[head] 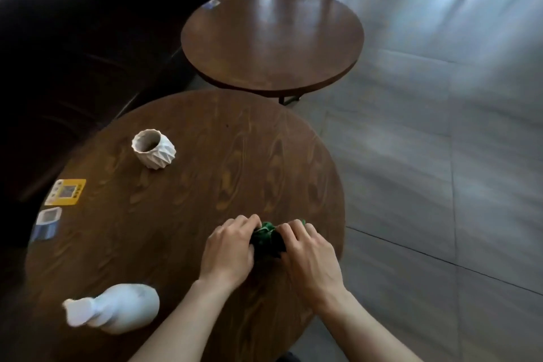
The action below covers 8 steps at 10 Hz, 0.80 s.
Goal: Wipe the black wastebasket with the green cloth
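Observation:
A bunched green cloth [266, 236] lies on the near round wooden table [182, 214], toward its right side. My left hand [227, 247] grips the cloth's left part with curled fingers. My right hand [308, 256] grips its right part, so most of the cloth is hidden between the two hands. No black wastebasket shows in the head view.
A white faceted cup [153, 148] stands at the table's far left. A white spray bottle [117, 308] lies on its side near the front edge. Yellow [65, 191] and blue [47, 223] code cards lie at the left rim. A second round table [271, 38] stands beyond; dark sofa left, grey floor right.

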Tool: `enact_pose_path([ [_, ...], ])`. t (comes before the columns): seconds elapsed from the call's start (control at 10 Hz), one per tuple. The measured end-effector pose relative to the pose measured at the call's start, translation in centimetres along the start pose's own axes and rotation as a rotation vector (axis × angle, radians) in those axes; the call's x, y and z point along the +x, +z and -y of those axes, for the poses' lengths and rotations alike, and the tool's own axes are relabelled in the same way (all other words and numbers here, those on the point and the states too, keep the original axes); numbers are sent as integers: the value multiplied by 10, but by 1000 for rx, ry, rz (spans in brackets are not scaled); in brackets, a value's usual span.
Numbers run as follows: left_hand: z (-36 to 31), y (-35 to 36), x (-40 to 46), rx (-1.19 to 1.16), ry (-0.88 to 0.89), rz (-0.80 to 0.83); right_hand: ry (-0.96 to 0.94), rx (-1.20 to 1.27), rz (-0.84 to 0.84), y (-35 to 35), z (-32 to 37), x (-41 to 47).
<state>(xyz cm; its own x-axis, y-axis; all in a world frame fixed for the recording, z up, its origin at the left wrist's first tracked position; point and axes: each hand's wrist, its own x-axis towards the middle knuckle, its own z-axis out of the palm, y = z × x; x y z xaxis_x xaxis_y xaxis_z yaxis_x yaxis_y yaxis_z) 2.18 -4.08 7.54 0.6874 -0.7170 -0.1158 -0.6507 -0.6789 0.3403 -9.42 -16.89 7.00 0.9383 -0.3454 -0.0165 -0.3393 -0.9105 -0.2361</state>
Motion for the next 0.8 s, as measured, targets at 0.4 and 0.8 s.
enact_pose_path([
  [0.4, 47, 81, 1, 207, 36, 292, -36, 164, 302, 116, -34, 7],
  [0.8, 47, 24, -16, 158, 32, 264, 107, 112, 366, 56, -18, -1],
])
